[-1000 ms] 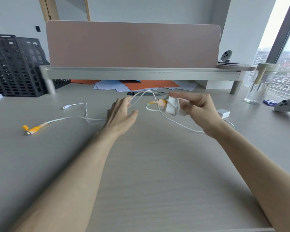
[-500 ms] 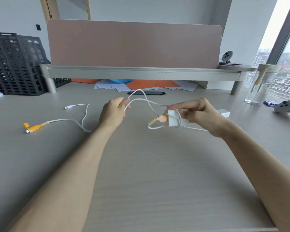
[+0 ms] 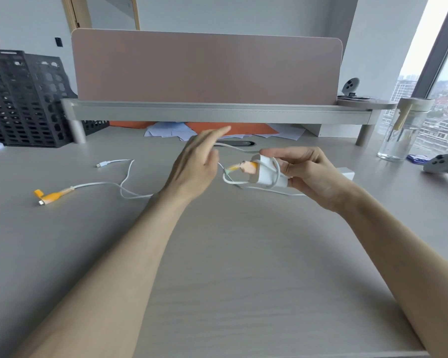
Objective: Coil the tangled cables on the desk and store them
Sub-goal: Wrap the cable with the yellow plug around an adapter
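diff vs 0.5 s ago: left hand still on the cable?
Left hand let go of the white cable loop it was pinching and opened, fingers stretched forward. Right hand still grips the coil, barely shifted. Orange connector end lies on the desk where it was.

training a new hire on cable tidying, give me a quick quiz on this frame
1. True or false: the left hand grips the white cable coil.
2. Where does the loose orange connector lie? A) on the desk, left of both hands B) in a drawer C) on the floor
3. Fill in: the game controller lies at the desk's far ___ edge.
Key: 1 false, the right hand holds it; 2 A; 3 right
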